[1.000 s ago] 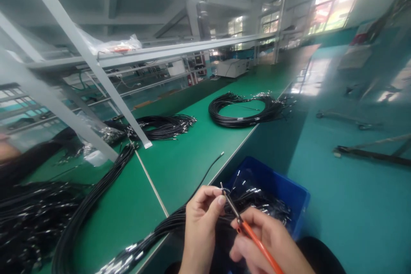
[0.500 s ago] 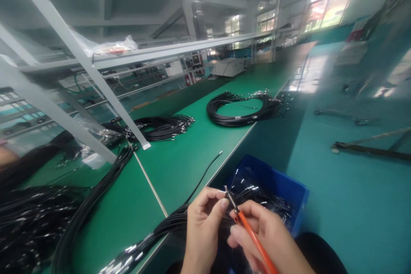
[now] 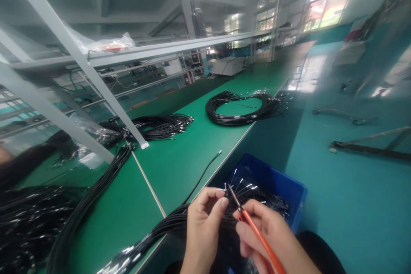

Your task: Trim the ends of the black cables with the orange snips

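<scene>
My left hand [image 3: 205, 222] is closed, pinching the end of a black cable [image 3: 225, 194] between thumb and forefinger. Thin bare strands seem to stick up from that end. In my right hand [image 3: 266, 231] are orange-handled pliers [image 3: 239, 202] with slim metal jaws. Their pointed tip stands just right of the cable end, with a small gap between them. A bundle of black cables [image 3: 170, 222] runs along the bench edge and passes behind my left hand. Beneath both hands, a blue bin [image 3: 272, 171] holds more black cables with shiny ends.
Coiled black cables [image 3: 231, 120] and another cable coil [image 3: 160, 126] lie on the green bench [image 3: 167, 165]. A thick cable bundle [image 3: 93, 197] and a dark cable heap [image 3: 35, 218] are at left. Shelf posts [image 3: 105, 100] rise from the bench. At far left a person's dark sleeve [image 3: 35, 154] shows.
The pliers in my right hand have moved slightly right and down, away from the cable end that they were touching or overlapping. My left hand keeps its pinch in nearly the same place.
</scene>
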Available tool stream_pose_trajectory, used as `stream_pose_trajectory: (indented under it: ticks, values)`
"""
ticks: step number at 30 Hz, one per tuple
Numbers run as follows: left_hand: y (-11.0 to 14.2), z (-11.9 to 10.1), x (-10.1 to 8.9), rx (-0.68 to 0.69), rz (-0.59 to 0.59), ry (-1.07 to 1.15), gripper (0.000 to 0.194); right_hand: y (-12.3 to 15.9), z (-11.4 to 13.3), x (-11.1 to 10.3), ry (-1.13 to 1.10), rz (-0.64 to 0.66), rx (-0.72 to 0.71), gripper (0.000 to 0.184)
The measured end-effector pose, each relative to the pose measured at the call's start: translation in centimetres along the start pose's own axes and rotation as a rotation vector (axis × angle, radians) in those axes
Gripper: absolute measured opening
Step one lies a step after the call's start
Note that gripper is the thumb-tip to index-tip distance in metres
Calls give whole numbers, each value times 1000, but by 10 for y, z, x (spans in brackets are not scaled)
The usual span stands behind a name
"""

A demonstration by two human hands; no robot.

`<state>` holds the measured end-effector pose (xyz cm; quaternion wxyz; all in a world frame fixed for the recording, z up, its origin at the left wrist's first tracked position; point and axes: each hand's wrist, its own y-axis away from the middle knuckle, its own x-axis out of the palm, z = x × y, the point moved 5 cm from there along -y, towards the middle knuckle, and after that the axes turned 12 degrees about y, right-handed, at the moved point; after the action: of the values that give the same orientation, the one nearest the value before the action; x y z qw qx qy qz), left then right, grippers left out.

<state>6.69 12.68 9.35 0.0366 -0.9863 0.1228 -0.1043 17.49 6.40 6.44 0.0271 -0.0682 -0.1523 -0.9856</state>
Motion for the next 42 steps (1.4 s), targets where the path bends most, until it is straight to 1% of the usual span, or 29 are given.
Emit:
stream_pose_trajectory:
  ticks: [2, 5, 7, 10, 14, 18, 21, 23, 26, 28, 31, 33, 35, 37, 39, 42]
  values:
    - [0, -1, 0, 21, -24, -39, 8, 2, 1, -1, -30, 40, -27, 38]
    - [0, -3, 0, 79, -34, -121, 7, 3, 1, 0, -7, 97, 11, 34]
    - [-1, -4, 1, 116, -22, -169, 6, 3, 1, 0, 15, 95, 33, 32]
    - [0, -5, 3, 150, 1, -215, 5, 1, 3, 0, 8, 73, 18, 33]
    - [1, -7, 5, 177, -9, -237, 5, -1, 3, -1, 22, 59, 14, 33]
    - [2, -9, 8, 191, -14, -253, 5, -3, 3, -2, 26, 82, -4, 32]
    - [1, -7, 9, 197, -6, -267, 7, -2, -1, -3, 72, 75, 39, 30]
    - [-1, -5, 8, 197, -8, -273, 7, -1, -6, -5, 111, 40, 63, 27]
    - [-3, -3, 7, 186, -2, -303, 5, 2, -11, -11, 117, -66, -11, 23]
    - [-2, -3, 8, 170, 9, -348, 6, 4, -9, -18, 96, -212, -104, 24]
    - [1, -7, 13, 193, 26, -413, 6, 7, 1, -28, 39, -452, -220, 32]
    - [3, -11, 18, 233, 51, -446, 7, 7, 12, -30, -24, -539, -268, 34]
    - [5, -14, 22, 264, 77, -475, 8, 6, 20, -30, -77, -583, -278, 34]
    - [7, -14, 24, 293, 101, -505, 9, 4, 26, -30, -115, -593, -266, 36]
    - [9, -14, 26, 340, 122, -558, 10, 1, 27, -29, -147, -564, -263, 37]
    - [13, -14, 29, 426, 135, -696, 11, -7, 21, -29, -173, -530, -252, 37]
